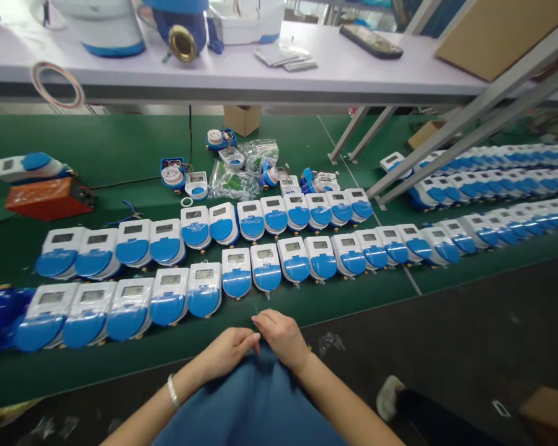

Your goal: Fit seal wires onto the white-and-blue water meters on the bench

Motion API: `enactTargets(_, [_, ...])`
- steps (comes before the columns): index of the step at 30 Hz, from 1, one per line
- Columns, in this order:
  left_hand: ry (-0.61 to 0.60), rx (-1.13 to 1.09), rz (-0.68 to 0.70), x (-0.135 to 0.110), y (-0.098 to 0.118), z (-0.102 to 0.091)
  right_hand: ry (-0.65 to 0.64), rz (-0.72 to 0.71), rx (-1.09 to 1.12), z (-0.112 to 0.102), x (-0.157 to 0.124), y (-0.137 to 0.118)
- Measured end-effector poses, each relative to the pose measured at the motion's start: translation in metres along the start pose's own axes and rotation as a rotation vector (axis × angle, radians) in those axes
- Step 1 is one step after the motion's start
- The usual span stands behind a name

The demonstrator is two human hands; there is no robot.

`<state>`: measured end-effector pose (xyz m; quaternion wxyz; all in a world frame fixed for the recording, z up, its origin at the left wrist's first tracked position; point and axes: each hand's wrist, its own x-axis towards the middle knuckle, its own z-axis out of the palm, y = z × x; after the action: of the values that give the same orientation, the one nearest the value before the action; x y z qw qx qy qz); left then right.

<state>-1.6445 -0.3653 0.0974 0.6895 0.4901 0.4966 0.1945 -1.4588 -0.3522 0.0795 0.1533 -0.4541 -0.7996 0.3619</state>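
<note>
My left hand (232,350) and my right hand (281,337) meet in front of my blue clothing, at the near edge of the green bench. Both are closed in a pinch, fingertips close together. A faint thin strand seems to show by the fingertips, too fine to name; whatever else they hold is hidden. Just beyond them stand blue-and-white meters with small displays, the nearest being one meter (266,267) in the front row and its neighbour (237,273) to the left. A second row of meters (275,215) runs behind. My left wrist carries a pale bracelet (173,391).
Opened meter parts (173,173) and clear plastic bags (242,176) lie farther back. Blue-handled pliers (129,212) rest near an orange box (49,198). A white shelf (307,77) on slanted metal legs overhangs the bench. More meters (493,186) continue right; a shoe (389,397) shows below.
</note>
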Motion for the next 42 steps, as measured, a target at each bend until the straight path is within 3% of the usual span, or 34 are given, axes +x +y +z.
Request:
enactTargets(4, [-0.074, -0.08, -0.033, -0.02, 0.002, -0.003, 0.327, 0.135, 0.143, 0.009, 0.003, 0.007])
enactTargets(7, [-0.07, -0.255, -0.208, -0.019, -0.021, -0.009, 0.563, 0.288, 0.29, 0.019, 0.011, 0.012])
enactTargets(9, [0.017, -0.41, -0.328, -0.008, -0.043, -0.012, 0.636, 0.399, 0.491, 0.032, 0.019, 0.014])
enactTargets(11, [0.177, -0.531, -0.39, 0.008, -0.064, -0.013, 0.65, 0.495, 0.693, 0.048, 0.028, 0.014])
enactTargets(13, [0.315, -0.621, -0.408, 0.026, -0.077, -0.014, 0.643, 0.522, 0.757, 0.063, 0.035, 0.013])
enactTargets(19, [0.543, -0.87, -0.364, 0.059, -0.083, -0.013, 0.573, 0.367, 0.565, 0.082, 0.046, 0.009])
enactTargets(26, [0.565, -0.991, -0.294, 0.067, -0.085, -0.012, 0.518, 0.25, 0.405, 0.084, 0.053, 0.012])
enactTargets(42, [0.587, -0.972, -0.259, 0.068, -0.091, -0.01, 0.514, 0.22, 0.329, 0.081, 0.058, 0.008])
